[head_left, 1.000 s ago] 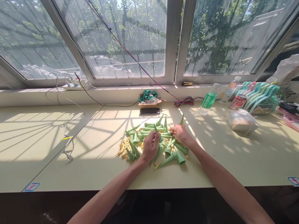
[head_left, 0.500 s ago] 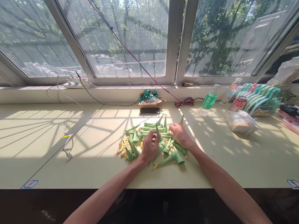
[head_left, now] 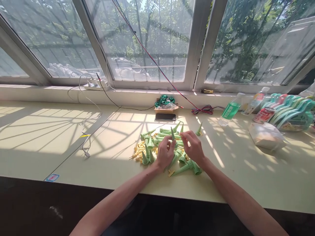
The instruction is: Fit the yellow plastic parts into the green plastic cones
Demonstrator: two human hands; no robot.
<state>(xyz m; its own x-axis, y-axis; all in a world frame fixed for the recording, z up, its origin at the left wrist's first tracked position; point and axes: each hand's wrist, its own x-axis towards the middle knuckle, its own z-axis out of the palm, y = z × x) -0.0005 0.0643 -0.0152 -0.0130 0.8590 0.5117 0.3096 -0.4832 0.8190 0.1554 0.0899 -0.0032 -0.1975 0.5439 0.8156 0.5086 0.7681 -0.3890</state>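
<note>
My left hand (head_left: 166, 152) is closed around a green plastic spike (head_left: 172, 133), a hollow cone whose tip points up. Close on its right, my right hand (head_left: 194, 146) has thumb and forefinger pinched near that spike; what is between them is too small to make out. Under and around both hands lies a pile of similar green spikes (head_left: 183, 168), some lying flat and some standing on their wide ends. Small yellow T-shaped plastic pieces (head_left: 139, 151) are heaped at the pile's left. One more spike (head_left: 199, 129) stands apart beyond my right hand.
A black phone (head_left: 165, 117) lies behind the pile, before a small cardboard box (head_left: 159, 110). To the right stand a green-labelled bottle (head_left: 230, 110), a drink can (head_left: 264, 115) and a plastic-wrapped bundle (head_left: 267, 136). A white cable (head_left: 86, 144) trails at left.
My right hand has drawn back from beside the far spike toward my left hand, fingers now pinched. My left hand still holds its spike. The whole view has shifted and tilted slightly.
</note>
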